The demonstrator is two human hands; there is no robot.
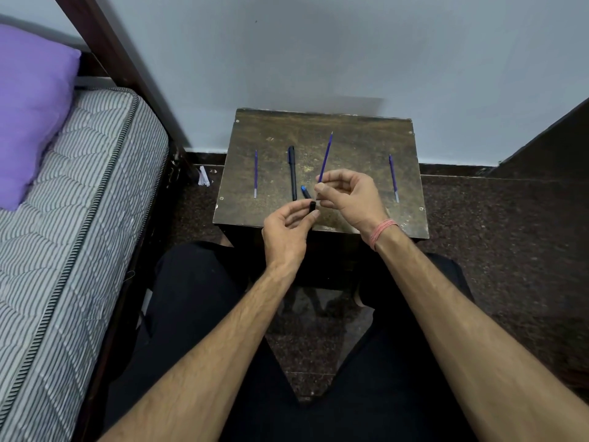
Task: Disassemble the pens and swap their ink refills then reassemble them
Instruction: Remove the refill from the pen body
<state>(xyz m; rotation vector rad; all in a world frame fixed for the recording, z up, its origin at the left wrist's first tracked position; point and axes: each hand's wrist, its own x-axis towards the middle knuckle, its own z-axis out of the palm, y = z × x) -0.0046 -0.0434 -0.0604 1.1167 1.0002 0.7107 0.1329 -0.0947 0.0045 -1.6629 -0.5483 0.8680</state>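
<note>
While the left hand is gripping a short black pen barrel, the right hand is pinching a thin blue ink refill pointing toward 1 o'clock.

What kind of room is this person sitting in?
Probably a bedroom. A striped mattress with a purple pillow lies beside a small wooden table set against the wall.
</note>
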